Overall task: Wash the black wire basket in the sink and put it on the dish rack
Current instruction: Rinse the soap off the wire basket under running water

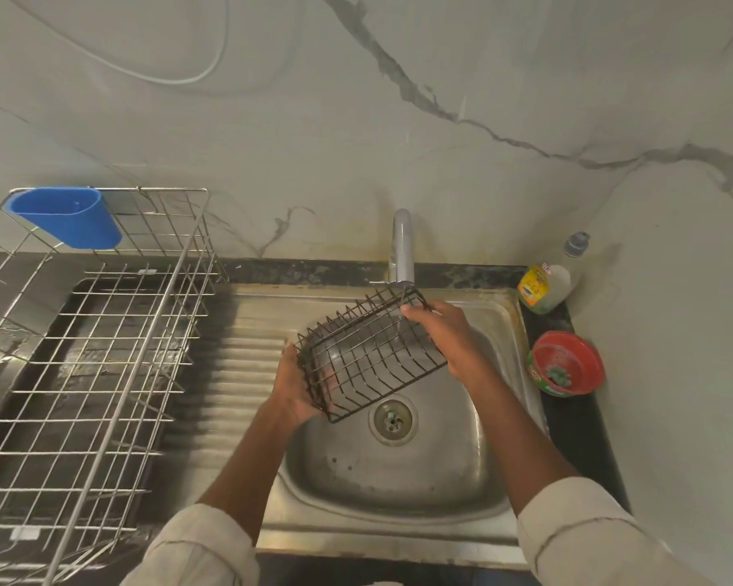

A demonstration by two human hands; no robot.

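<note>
The black wire basket (371,353) is a small oblong cage of thin dark rods, open on one long side, with close parallel wires running down its walls and a plain rectangular frame at each end. It is held tilted above the bowl of the steel sink (398,480), its far end raised right under the spout of the tap (402,247) and its near end dipping toward the drain (392,420). A thin stream of water seems to fall from the tap through the wires, though it is faint.

The left hand (299,387) is under the basket's lower end, palm up, its fingers (331,380) curled round the end frame so they show through the mesh. The right hand (445,336) grips the upper end from the right side, fingers (415,310) wrapped over the top corner by the spout, back of the hand facing up. Both forearms reach in from below, sleeves pushed back to near the elbows, the left slanting up from the middle, the right coming in steeply from the lower right.

The dish rack (102,353) stands on the table to the left of the sink, a blue cup (66,217) hooked on its far rim. A soap bottle (549,281) and a red tub (565,363) sit to the right of the sink
</note>
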